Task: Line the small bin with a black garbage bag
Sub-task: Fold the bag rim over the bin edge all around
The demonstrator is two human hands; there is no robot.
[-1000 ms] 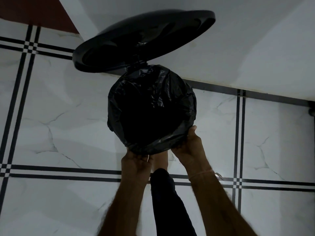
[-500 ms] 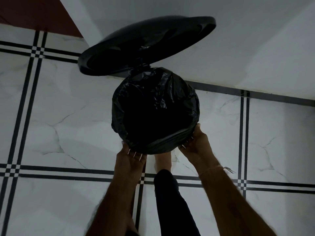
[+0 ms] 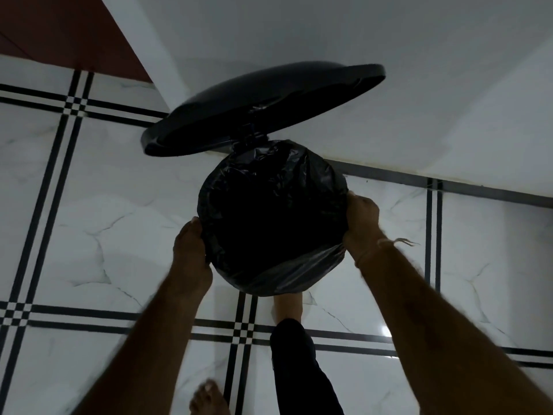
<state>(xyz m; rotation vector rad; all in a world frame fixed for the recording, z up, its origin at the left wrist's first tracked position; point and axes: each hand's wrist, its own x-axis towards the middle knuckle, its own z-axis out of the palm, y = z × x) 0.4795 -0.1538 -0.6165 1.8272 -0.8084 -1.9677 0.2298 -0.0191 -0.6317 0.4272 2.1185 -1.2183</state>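
Observation:
A small round bin stands on the tiled floor against the wall, its black lid (image 3: 263,106) swung up and open. A black garbage bag (image 3: 269,217) is spread over the bin's mouth and folded down over the rim, hiding the bin's body. My left hand (image 3: 191,253) grips the bag's folded edge at the rim's left side. My right hand (image 3: 360,220) grips the bag's edge at the right side. A foot under the bin's near side sits where a pedal would be.
White marble-look floor tiles (image 3: 89,235) with black double lines surround the bin. A white wall (image 3: 419,85) rises directly behind it, with a dark red surface (image 3: 59,31) at top left. My other bare foot (image 3: 206,396) shows at the bottom edge.
Both hands slid apart from the near edge of the rim to its left and right sides, pulling the bag's edge down. The view shifted closer to the bin.

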